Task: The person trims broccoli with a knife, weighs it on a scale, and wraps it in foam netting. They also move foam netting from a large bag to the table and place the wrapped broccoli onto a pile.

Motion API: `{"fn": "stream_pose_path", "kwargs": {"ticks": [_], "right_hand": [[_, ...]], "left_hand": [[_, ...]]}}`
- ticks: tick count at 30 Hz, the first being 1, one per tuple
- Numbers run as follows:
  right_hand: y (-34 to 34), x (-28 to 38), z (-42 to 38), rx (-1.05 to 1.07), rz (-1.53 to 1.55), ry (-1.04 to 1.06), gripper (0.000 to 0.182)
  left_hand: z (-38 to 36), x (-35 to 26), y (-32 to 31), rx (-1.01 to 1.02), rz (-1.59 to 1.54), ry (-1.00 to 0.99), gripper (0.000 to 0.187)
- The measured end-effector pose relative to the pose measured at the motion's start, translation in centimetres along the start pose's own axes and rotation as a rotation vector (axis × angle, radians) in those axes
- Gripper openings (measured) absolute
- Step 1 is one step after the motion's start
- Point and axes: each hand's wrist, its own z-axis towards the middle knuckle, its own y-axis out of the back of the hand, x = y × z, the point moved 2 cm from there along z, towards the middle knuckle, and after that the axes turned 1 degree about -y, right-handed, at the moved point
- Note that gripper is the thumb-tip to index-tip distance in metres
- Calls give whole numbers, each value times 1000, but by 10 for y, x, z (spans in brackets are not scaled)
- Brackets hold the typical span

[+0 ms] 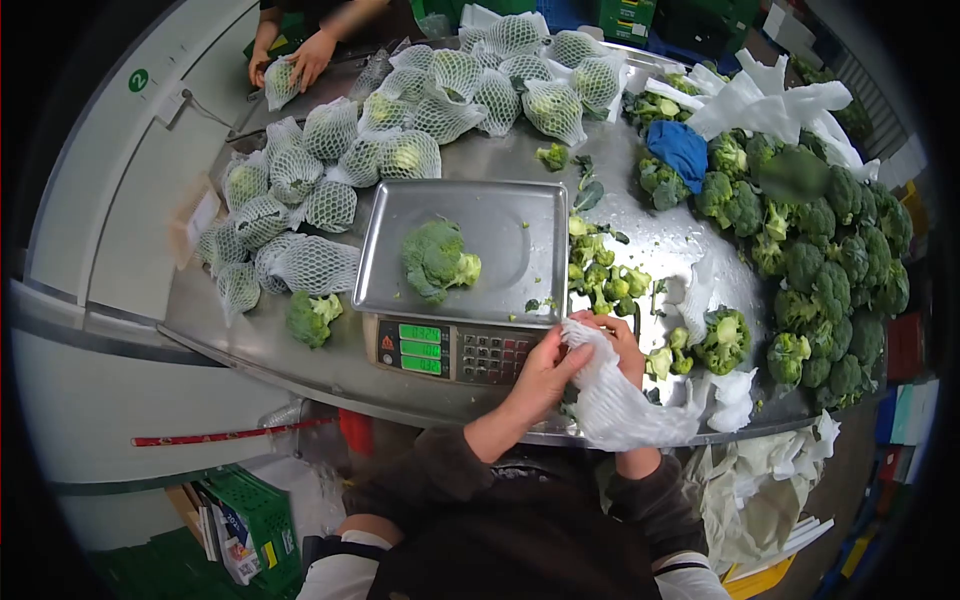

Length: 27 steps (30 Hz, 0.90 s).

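Observation:
Both of my hands are at the front edge of the steel table, just below the scale. My left hand pinches the gathered end of a white foam net sleeve. My right hand grips the same sleeve from behind, its fingers partly hidden by it. The sleeve hangs limp to the right and looks unfilled. On the scale's steel pan lies a bare broccoli head, its stem pointing right. The scale's green display is lit. Another broccoli head sits left of the scale.
Netted broccoli heads cover the table's back and left. Bare broccoli is heaped on the right, with a blue cloth and loose white sleeves on top. Trimmed pieces lie beside the scale. A co-worker's hands hold a netted head.

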Motion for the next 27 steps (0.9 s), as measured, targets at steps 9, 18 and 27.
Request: {"fn": "stream_pose_path", "kwargs": {"ticks": [9,18,27], "right_hand": [[5,-33,18,-327,1199,-677,35],[-63,-1,9,882,947,-729,25],[-83,7,22,860,771,-598,57]], "left_hand": [[-20,-39,38,-227,-244,33,11],[-47,-62,100,-368,-511,293,25],[-65,-114,109,-97,-408,2,37]]}}
